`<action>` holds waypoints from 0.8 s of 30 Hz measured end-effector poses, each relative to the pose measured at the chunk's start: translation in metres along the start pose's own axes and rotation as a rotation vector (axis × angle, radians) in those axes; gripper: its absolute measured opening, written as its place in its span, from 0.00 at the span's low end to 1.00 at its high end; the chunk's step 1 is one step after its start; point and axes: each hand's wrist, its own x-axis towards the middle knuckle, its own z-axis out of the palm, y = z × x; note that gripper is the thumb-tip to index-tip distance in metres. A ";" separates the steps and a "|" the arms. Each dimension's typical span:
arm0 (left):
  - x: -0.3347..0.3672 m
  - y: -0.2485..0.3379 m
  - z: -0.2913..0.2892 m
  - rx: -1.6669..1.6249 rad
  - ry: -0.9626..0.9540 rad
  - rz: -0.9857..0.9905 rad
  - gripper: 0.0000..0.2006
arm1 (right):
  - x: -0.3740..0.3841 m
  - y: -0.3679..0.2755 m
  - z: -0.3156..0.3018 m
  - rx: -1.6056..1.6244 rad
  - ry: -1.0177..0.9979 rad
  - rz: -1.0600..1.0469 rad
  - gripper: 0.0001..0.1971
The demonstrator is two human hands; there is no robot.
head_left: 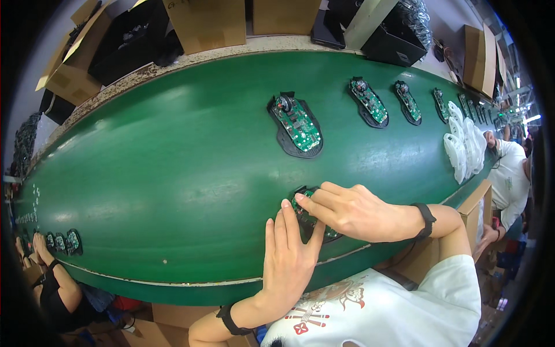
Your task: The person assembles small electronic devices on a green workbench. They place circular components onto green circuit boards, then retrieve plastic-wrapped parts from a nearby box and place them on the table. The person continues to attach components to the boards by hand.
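Note:
A green circuit board [304, 218] in a dark plastic housing lies near the belt's front edge, largely hidden under both hands. My left hand [289, 254] steadies it from the near left, its long fingers straight along the side and the thumb against the near part. From the right, my right hand [352, 211] reaches across with bent fingers closed on the board's upper end; whether a small part is between them is hidden. Farther back sits another circuit board [300, 128] in a black housing, with a round dark part at its top.
The green belt [191, 156] curves across the view. Several boards in housings, including one circuit board [370, 103], line its far right. White plastic pieces [464, 144] are piled near a co-worker [509, 179] at right. Another co-worker [58, 283] works at left. Cardboard boxes [205, 26] stand behind.

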 end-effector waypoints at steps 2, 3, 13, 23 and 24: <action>0.002 -0.002 0.001 -0.046 0.011 0.015 0.26 | 0.003 0.001 -0.004 0.001 -0.035 -0.007 0.27; 0.002 -0.004 0.002 -0.075 0.015 0.023 0.26 | 0.005 0.001 -0.004 0.001 -0.053 -0.011 0.27; 0.006 -0.007 0.001 -0.093 0.025 0.041 0.17 | -0.021 -0.014 0.027 -0.352 0.129 -0.030 0.26; 0.012 -0.013 -0.004 -0.112 -0.058 0.022 0.29 | -0.014 -0.008 0.021 -0.229 0.211 0.129 0.27; 0.013 -0.015 -0.003 -0.108 -0.072 0.027 0.30 | -0.018 -0.002 0.015 -0.210 0.240 0.161 0.27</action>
